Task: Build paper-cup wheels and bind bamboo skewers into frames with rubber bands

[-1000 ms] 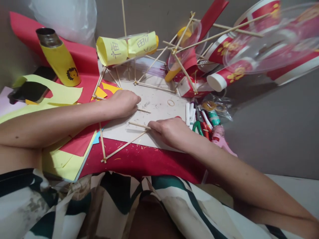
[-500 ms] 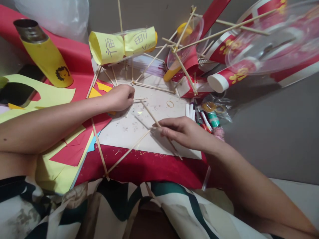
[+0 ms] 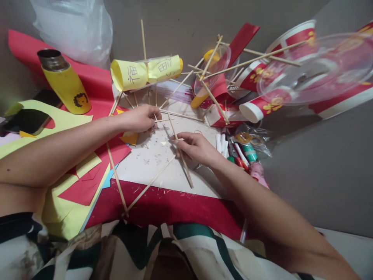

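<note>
My left hand (image 3: pixel 142 118) is closed, with the end of a short wooden stick (image 3: pixel 164 120) poking out from its fingertips. In my right hand (image 3: pixel 196 147), thumb and fingers pinch a longer wooden stick (image 3: pixel 186 175), which slants with its upper end close to the short one. Two more sticks meet in a V-shaped joint (image 3: pixel 126 214) near my lap; one arm of it runs up to my right hand. Behind my hands stands a frame of joined sticks (image 3: pixel 176 91), carrying a yellow paper-wrapped roll (image 3: pixel 129 75) with written characters.
At the left are a yellow bottle (image 3: pixel 66 89), a dark phone (image 3: pixel 27 122) and cut paper (image 3: pixel 83 190). Red-and-white paper cups (image 3: pixel 253 112) and a clear plastic lid (image 3: pixel 320 74) sit at right. Markers (image 3: pixel 221 144) and a bag of rubber bands (image 3: pixel 250 138) lie below them.
My right hand has moved left and slightly up with its stick, nearer to my left hand. The stick now stands steeper. The whole view has shifted a little downward.
</note>
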`<action>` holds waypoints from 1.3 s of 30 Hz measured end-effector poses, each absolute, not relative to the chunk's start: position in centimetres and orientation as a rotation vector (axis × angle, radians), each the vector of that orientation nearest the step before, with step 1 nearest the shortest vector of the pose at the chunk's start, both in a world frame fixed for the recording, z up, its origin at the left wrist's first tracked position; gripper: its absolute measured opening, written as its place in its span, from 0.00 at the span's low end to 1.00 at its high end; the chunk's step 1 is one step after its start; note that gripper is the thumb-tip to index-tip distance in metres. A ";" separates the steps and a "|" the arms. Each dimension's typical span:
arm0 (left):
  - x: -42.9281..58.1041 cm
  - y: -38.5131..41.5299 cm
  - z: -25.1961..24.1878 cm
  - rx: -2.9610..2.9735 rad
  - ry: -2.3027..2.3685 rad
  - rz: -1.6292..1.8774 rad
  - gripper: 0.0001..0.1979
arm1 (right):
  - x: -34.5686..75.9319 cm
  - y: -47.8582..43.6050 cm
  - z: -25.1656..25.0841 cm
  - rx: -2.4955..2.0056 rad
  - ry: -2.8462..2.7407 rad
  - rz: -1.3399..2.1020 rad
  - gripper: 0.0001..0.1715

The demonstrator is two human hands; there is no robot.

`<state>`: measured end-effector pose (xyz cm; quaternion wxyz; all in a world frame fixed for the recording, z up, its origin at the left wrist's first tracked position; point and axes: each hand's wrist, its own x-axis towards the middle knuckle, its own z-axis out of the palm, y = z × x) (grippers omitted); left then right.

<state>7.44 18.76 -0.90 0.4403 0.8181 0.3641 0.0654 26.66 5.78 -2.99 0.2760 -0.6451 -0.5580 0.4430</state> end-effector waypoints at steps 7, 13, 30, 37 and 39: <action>7.7 18.8 -0.5 2.078 0.895 0.197 0.14 | 26.6 5.6 -3.7 -1.638 -1.580 1.209 0.19; 7.7 19.1 -0.6 2.085 0.800 0.187 0.12 | 26.1 5.6 -3.5 -1.646 -1.581 1.212 0.23; 6.8 18.9 0.8 2.013 0.853 0.304 0.19 | 24.4 4.4 -2.0 -1.561 -1.576 1.151 0.29; 6.5 18.2 1.5 1.969 0.836 0.381 0.18 | 23.4 4.2 -2.1 -1.523 -1.496 1.178 0.34; 6.5 18.1 1.7 1.996 0.837 0.403 0.18 | 23.0 4.1 -2.2 -1.508 -1.465 1.193 0.34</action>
